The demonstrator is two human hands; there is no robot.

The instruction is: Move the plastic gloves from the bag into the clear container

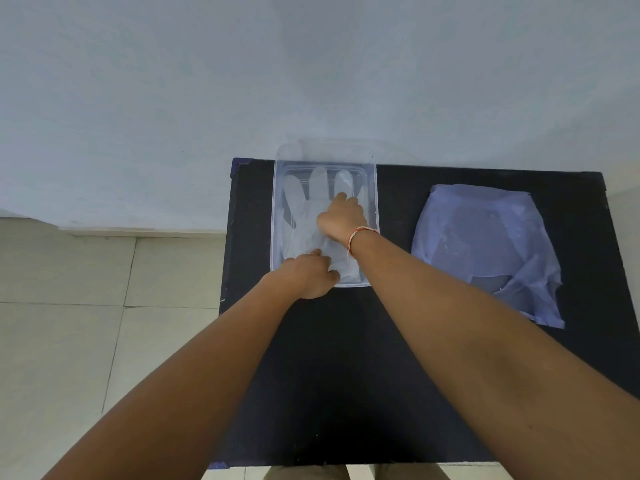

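Head view, the only one: both hands were down inside the clear container (373,202), which sat at the far edge of the black table (346,358), its back end hanging past that edge.

The plastic gloves (304,216) lay flat on the container floor, finger stalls toward the far wall, cuff at the near wall. Four finger stalls showed; a fifth, if any, was hidden by the right hand. It looked like one glove outline on top. How many were stacked under it I couldn't tell, since the film is see-through.

The left hand (308,277) sat at the cuff end with fingers curled onto the film, looking like a pin or pinch on the cuff. Whether it was actually gripping I couldn't tell. The right hand (341,216) had fingers bent and tips pressed on the palm area near the finger roots. My read: a press to flatten, not a grasp, so the film would lie flat and not spring up.

The bag (485,251), one, bluish and translucent, lay flat well to the right, apart from the container and untouched. Some pale shape showed through it, possibly more gloves, unclear.

Count: container 1, bag 1, hands 2, wrist thread (356,237) 1 on the right arm.
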